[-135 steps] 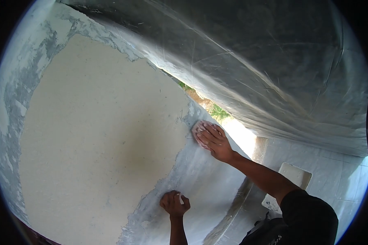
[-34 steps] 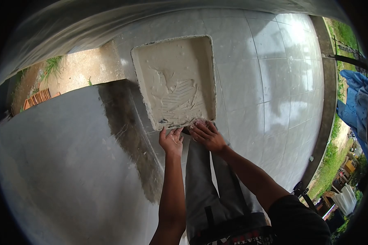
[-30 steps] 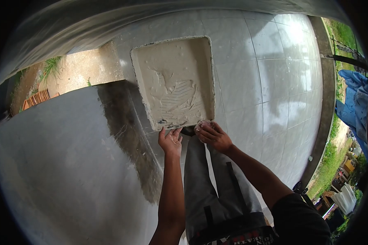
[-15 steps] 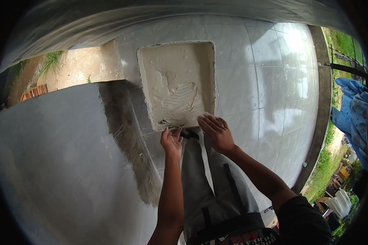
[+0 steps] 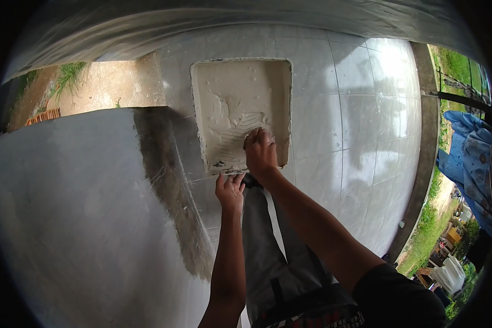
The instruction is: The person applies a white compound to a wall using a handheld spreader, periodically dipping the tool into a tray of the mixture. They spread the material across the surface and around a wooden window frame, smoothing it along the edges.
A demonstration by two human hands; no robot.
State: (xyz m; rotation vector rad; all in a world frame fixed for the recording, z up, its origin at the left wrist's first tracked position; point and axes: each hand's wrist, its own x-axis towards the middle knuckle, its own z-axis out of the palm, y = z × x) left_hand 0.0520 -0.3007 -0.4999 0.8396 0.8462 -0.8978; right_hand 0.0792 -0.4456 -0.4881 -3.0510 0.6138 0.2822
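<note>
Pale paste (image 5: pixel 224 87) fills the shallow tray (image 5: pixel 288 109), smooth along the far edge, rougher and ridged towards the near one. And look where the right hand (image 5: pixel 261 153) is: inside the tray, right of the middle, towards the near edge, fingers curled down at the paste. Whether something sits under those fingers, I can't tell; they hide it. The ridged patch shows just left of the knuckles, and there's a dark speck (image 5: pixel 218 164) tucked by the near-left corner.

Over to the left hand (image 5: pixel 230 194): palm turned up, fingers loosely parted, tips right at the near edge, close to that same corner. How firmly they bear on the rim is hard to say. A dark shoe (image 5: pixel 251 181) shows just beside the near edge, grey trousers (image 5: pixel 259 235) below it.

Now for room! Off the right edge the tiled floor (image 5: pixel 314 120) runs wide, all the way to the kerb (image 5: pixel 423 131), with a blue cloth (image 5: pixel 467 156) beyond. The left edge is the tighter side: only a narrow strip of floor lies between the near-left corner and the dark band (image 5: pixel 161 164) bordering the grey surface (image 5: pixel 82 186). Past the far edge, floor stretches up to the grey sheeting (image 5: pixel 246 12).
</note>
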